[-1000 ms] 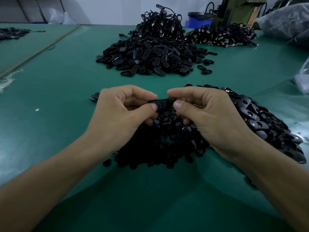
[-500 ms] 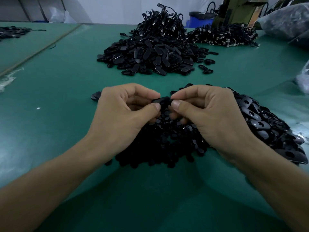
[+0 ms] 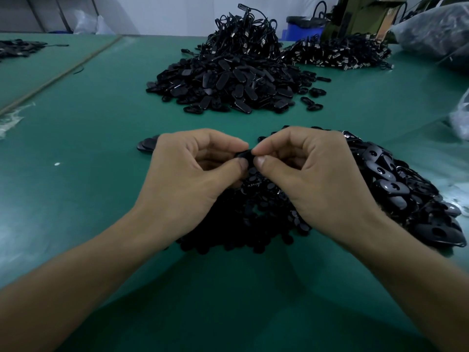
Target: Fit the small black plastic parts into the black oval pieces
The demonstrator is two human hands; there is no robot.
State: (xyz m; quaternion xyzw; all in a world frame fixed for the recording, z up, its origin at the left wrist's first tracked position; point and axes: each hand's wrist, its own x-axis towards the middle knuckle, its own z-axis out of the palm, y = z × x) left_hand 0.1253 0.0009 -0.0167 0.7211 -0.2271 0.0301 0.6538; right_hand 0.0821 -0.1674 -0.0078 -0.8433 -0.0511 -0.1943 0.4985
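Observation:
My left hand [image 3: 193, 174] and my right hand [image 3: 312, 176] meet at the middle of the view, thumb and forefinger of each pinching one black oval piece [image 3: 245, 155] between them. Most of that piece is hidden by my fingertips. Whether a small part sits in it cannot be made out. Under my hands lies a heap of small black plastic parts [image 3: 256, 217]. To the right of my right hand lies a heap of glossy black oval pieces with holes [image 3: 406, 189].
A big pile of black oval pieces [image 3: 228, 85] sits farther back on the green table [image 3: 76, 148], topped with black cables [image 3: 243, 29]. More cabled parts [image 3: 340, 53] lie at back right. Plastic bags [image 3: 431, 29] stand at the right edge. A few oval pieces [image 3: 146, 146] lie left of my left hand.
My two hands have closed in on each other, so less of the oval piece shows between the fingertips. The hands have risen slightly in the view.

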